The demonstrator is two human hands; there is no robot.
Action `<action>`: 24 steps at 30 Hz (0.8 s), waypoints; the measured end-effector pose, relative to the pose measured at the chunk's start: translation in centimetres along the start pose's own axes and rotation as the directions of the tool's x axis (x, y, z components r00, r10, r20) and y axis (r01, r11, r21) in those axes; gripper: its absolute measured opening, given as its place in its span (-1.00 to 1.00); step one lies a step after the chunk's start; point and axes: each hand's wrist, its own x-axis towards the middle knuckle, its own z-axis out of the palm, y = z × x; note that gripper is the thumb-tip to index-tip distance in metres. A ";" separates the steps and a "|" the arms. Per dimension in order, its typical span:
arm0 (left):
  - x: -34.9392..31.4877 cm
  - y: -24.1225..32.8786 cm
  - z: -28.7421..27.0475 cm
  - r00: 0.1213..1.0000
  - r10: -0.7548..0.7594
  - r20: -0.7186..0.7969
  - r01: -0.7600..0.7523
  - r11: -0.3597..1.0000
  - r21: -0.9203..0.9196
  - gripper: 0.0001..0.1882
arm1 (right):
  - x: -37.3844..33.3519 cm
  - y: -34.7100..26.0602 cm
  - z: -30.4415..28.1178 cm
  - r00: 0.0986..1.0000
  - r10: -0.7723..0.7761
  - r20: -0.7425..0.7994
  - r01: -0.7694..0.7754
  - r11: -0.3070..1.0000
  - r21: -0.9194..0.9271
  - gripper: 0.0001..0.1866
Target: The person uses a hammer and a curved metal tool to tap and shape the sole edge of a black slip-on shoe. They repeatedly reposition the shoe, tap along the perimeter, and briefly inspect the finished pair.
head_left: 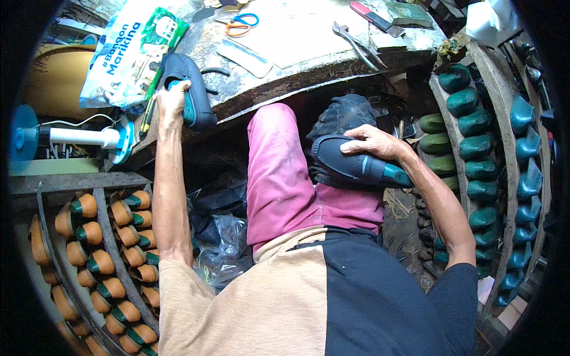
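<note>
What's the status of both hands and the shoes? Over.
Left hand: gripping dark shoe by bench. Right hand: gripping second shoe over right leg. Pliers, scissors lie on bench, clear of both shoes.

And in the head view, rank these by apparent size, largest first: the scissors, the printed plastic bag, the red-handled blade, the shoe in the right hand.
1. Printed plastic bag
2. Shoe in the right hand
3. Scissors and red-handled blade: too alike to rank.

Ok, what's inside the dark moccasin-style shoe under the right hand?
A green shoe last sticks out at the rear of the moccasin-style shoe. The upper covers whatever fills the toe, and the right hand hides part of the shoe's top.
</note>
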 end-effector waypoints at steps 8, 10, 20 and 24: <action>-3.0 4.2 -1.8 0.869 0.473 -0.147 -0.455 0.879 0.139 -0.44 | -1.5 -0.4 0.6 0.982 0.080 -0.171 -0.060 0.991 0.120 -0.48; -9.5 6.7 -0.5 0.769 0.585 -0.257 -0.551 0.811 0.197 -0.53 | -2.2 -0.3 1.3 0.961 0.192 -0.199 -0.079 0.880 0.469 -0.48; -30.4 11.0 8.3 0.440 0.317 0.840 0.615 0.575 -0.539 -0.27 | -1.3 -1.3 11.4 0.924 -0.345 0.164 -0.245 -0.206 0.947 0.01; -31.5 10.7 8.0 0.513 0.256 0.820 0.600 0.577 -0.555 -0.29 | -2.1 0.4 13.0 0.952 -0.185 0.243 -0.281 -0.217 0.935 -0.01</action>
